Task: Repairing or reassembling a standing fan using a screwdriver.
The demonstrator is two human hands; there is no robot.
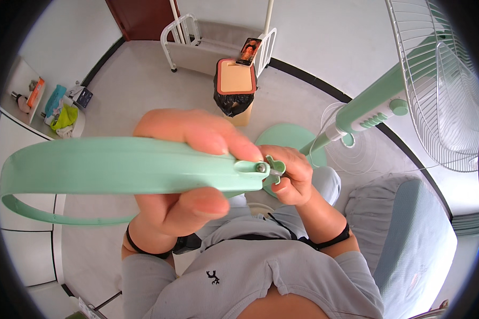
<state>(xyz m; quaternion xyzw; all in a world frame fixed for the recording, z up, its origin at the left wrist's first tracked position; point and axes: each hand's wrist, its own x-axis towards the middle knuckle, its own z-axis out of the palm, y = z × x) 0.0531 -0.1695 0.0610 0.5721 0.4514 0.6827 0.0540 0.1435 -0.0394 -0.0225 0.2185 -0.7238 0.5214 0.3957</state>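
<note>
A pale green plastic fan-guard ring (117,165) is raised close to the camera, its hoop curving round at the left. My left hand (189,127) grips the band near its end, fingers above and thumb below. A screw (260,167) sits in a recess at that end. Just beside it, my right hand (297,173) pinches a small green wing-shaped clip (276,171) between thumb and forefinger. The clip touches or nearly touches the band's end; exactly how they join cannot be made out.
A green stand fan (370,101) with a wire guard (410,80) leans in at the right, above its round base (285,137). Ahead are a bin (234,98), a phone (248,51) and a white-framed rack (202,56). A blue-grey cushioned seat (415,234) stands at right.
</note>
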